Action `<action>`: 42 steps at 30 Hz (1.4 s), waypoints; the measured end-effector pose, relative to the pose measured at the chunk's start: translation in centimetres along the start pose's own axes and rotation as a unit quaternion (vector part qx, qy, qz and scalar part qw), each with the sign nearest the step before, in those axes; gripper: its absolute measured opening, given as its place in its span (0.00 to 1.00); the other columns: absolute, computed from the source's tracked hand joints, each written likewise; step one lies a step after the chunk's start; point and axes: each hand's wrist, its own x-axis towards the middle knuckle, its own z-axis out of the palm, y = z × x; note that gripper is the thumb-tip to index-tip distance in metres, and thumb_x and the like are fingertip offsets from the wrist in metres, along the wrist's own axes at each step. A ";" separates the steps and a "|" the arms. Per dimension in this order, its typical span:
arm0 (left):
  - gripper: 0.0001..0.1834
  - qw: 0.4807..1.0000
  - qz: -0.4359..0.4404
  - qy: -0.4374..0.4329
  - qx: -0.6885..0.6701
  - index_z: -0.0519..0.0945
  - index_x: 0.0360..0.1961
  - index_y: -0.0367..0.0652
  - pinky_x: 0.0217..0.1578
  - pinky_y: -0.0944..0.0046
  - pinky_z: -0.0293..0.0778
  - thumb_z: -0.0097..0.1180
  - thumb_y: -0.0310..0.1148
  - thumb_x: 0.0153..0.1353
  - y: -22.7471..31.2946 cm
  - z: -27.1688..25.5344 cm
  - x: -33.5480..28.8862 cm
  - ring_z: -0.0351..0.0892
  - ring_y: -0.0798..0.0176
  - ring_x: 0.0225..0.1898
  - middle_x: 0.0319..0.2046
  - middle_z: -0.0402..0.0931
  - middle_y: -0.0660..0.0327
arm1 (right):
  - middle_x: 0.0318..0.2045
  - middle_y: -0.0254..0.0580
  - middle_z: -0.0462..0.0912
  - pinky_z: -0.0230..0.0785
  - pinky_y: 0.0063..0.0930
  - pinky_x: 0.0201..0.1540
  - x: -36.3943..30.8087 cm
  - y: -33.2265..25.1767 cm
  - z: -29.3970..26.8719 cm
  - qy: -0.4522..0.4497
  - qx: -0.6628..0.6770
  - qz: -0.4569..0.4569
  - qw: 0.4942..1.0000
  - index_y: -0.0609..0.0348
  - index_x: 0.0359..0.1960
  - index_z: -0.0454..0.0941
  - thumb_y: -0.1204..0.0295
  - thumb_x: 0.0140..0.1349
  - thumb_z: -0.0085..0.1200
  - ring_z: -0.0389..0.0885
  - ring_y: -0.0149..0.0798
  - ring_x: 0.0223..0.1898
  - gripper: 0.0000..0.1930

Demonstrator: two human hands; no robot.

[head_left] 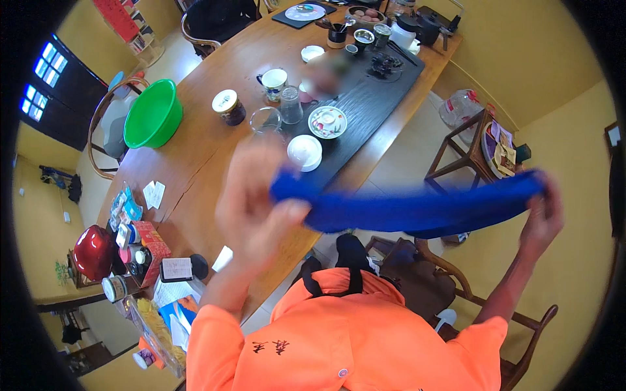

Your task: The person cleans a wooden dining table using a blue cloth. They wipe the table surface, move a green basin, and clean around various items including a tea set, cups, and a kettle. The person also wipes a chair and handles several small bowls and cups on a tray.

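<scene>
"What lies around your left hand [251,203]?"
"I have it over the table [189,143], on the cloth's left end. Beyond it stands a jar [229,109]; farther left, a basin [153,114]. Beyond and to its right, a lidded bowl [328,122] sits on a slab [377,101]."
"And your right hand [546,215]?"
"It's at the cloth's [417,212] other end, right of the table. A stool [464,158] stands beyond the cloth, a chair [417,287] nearer me."

One green basin [154,114]; to its right, one dark white-lidded jar [228,108], one handled mug [274,85], one blue cloth [417,212], one left hand [253,205] and one right hand [545,214].
</scene>
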 end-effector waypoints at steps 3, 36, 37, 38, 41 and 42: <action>0.15 0.905 -0.331 -0.156 -0.218 0.81 0.42 0.40 0.39 0.64 0.73 0.63 0.39 0.60 -3.4 8.9 0.4 0.76 0.65 0.38 0.38 0.78 0.62 | 0.66 0.44 0.67 0.59 0.36 0.66 -0.3 4.3 2.2 0.135 0.309 0.189 0.922 0.57 0.69 0.60 0.59 0.74 0.39 0.65 0.41 0.65 0.26; 0.25 0.906 -0.114 -0.356 0.198 0.83 0.43 0.42 0.53 0.50 0.69 0.71 0.27 0.37 -9.0 29.9 3.2 0.74 0.43 0.51 0.42 0.76 0.51 | 0.47 0.52 0.75 0.67 0.46 0.54 11.6 26.6 9.0 -0.495 -0.244 -0.019 0.834 0.55 0.46 0.80 0.76 0.45 0.65 0.72 0.58 0.53 0.22; 0.23 0.888 -0.097 -0.386 0.230 0.83 0.40 0.41 0.53 0.49 0.69 0.71 0.28 0.37 -9.5 30.1 3.2 0.74 0.43 0.52 0.43 0.77 0.52 | 0.47 0.51 0.75 0.66 0.46 0.54 11.8 26.6 9.3 -0.477 -0.279 -0.036 0.833 0.55 0.42 0.81 0.76 0.44 0.65 0.71 0.57 0.55 0.19; 0.21 0.917 -0.041 -0.334 0.213 0.84 0.39 0.41 0.52 0.48 0.69 0.71 0.29 0.37 -9.9 30.2 3.2 0.73 0.43 0.53 0.45 0.77 0.52 | 0.47 0.49 0.75 0.65 0.47 0.55 12.1 26.4 9.4 -0.458 -0.314 -0.052 0.830 0.55 0.39 0.83 0.76 0.43 0.66 0.70 0.57 0.56 0.17; 0.14 0.965 0.088 -0.216 0.124 0.84 0.35 0.40 0.48 0.48 0.71 0.68 0.32 0.46 -10.1 29.9 5.1 0.76 0.44 0.50 0.44 0.79 0.52 | 0.50 0.45 0.76 0.62 0.46 0.60 15.3 27.3 8.8 -0.415 -0.171 -0.132 0.884 0.57 0.28 0.84 0.78 0.40 0.64 0.68 0.54 0.61 0.10; 0.12 0.957 0.014 -0.286 0.054 0.84 0.35 0.39 0.47 0.50 0.73 0.67 0.32 0.48 -10.1 30.2 5.9 0.78 0.44 0.48 0.41 0.79 0.52 | 0.51 0.46 0.77 0.63 0.45 0.60 16.8 27.6 8.4 -0.430 -0.086 -0.106 0.892 0.59 0.28 0.83 0.78 0.40 0.63 0.70 0.53 0.61 0.10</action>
